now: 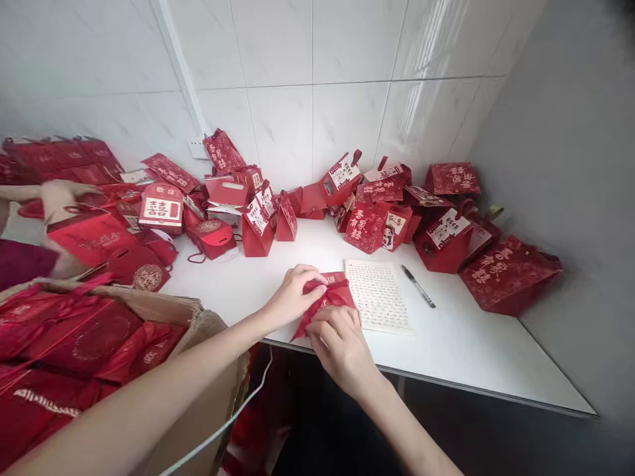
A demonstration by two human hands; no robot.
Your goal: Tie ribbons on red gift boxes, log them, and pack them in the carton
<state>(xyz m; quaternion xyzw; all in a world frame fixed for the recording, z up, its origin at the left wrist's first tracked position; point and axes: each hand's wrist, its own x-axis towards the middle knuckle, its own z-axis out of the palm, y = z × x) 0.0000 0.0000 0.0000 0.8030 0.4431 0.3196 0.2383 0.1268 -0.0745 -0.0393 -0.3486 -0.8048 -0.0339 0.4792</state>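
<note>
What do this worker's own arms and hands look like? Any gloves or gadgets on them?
The left hand and right hand are ungloved. Both forearms are bare, no sleeves in view. I see no watch, bracelet, marking or attached cable.

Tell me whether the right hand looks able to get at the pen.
Probably yes: the pen lies uncovered on the table, with only a flat sheet between, though the right hand is on the red package.
</note>
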